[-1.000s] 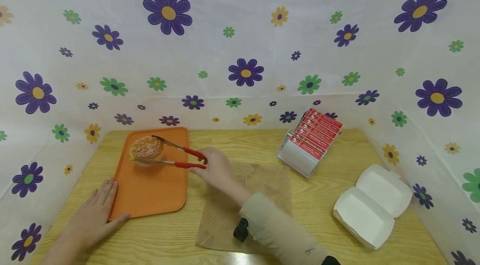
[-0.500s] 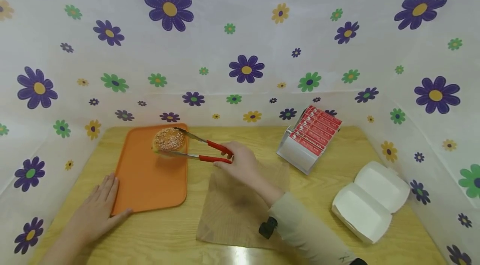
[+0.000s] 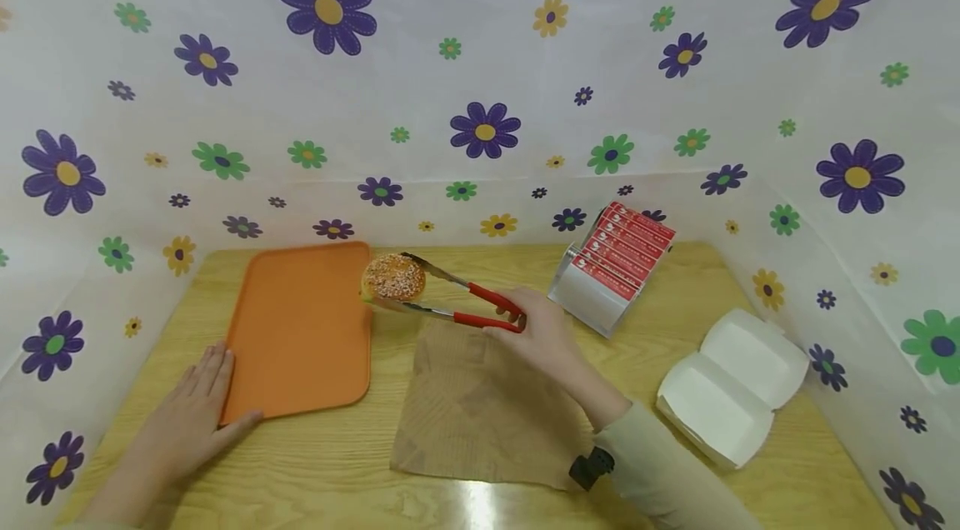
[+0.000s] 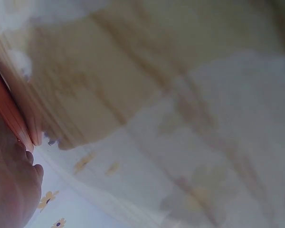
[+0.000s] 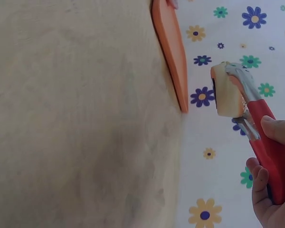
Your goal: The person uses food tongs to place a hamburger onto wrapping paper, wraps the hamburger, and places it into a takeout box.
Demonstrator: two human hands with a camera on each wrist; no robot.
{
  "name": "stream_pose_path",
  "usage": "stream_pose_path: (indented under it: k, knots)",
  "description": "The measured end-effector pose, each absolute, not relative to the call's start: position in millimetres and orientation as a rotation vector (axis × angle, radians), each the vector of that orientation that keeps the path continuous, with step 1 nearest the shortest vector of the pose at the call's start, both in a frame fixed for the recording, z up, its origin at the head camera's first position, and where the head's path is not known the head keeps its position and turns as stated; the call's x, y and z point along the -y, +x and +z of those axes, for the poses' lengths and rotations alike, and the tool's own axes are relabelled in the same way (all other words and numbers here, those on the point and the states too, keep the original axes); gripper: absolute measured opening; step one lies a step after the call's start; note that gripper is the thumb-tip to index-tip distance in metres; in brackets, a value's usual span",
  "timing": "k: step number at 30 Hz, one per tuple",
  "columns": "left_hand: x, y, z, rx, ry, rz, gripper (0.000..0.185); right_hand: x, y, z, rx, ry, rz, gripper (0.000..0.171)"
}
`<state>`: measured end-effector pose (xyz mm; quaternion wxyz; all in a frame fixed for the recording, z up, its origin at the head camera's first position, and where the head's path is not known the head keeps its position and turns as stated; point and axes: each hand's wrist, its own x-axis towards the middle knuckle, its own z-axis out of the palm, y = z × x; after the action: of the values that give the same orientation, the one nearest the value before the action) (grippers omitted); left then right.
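Note:
My right hand (image 3: 547, 338) grips red-handled metal tongs (image 3: 487, 321). Between the tong tips is a burger (image 3: 393, 275) with a seeded bun top, held up just past the right edge of an orange tray (image 3: 300, 338). In the right wrist view the burger (image 5: 226, 95) shows side-on, clamped by the tongs (image 5: 270, 156) above table height. My left hand (image 3: 183, 417) lies with straight fingers against the tray's left edge, thumb at its near corner. The left wrist view shows part of that hand (image 4: 12, 175) beside the tray's rim.
A brown paper sheet (image 3: 480, 413) lies mid-table, right of the tray. Behind it to the right stands a clear holder (image 3: 596, 292) of red-and-white packets (image 3: 622, 251). An opened white clamshell box (image 3: 712, 401) sits at the right. Flower-printed sheeting (image 3: 420, 97) surrounds the table.
My right hand has carried the burger in the tongs rightward, from over the tray's far left part to beyond its right edge. The left hand has stayed at the tray.

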<state>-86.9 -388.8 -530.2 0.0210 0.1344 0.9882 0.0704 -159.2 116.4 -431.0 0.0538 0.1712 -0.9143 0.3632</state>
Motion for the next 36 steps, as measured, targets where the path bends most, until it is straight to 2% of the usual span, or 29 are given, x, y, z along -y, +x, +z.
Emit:
stream_pose_path:
  k: [10,17,24,36]
  knots:
    - [387.0,-86.7,-530.8,-3.066,0.411,0.230,0.109,-162.3,-136.1,-443.6,2.754,0.465,1.024,0.039]
    - [388.0,-88.3,-531.1,-3.064,0.409,0.230,0.109,-188.7,-112.6,-447.7,2.780,0.421,0.996,0.046]
    - [388.9,-87.1,-532.4,-3.065,0.412,0.240,0.108,-207.2,-87.0,-448.8,2.756,0.399,0.922,0.036]
    - [388.7,-87.0,-530.7,-3.052,0.404,0.250,0.108,-234.3,-47.0,-459.7,2.717,0.352,0.875,0.043]
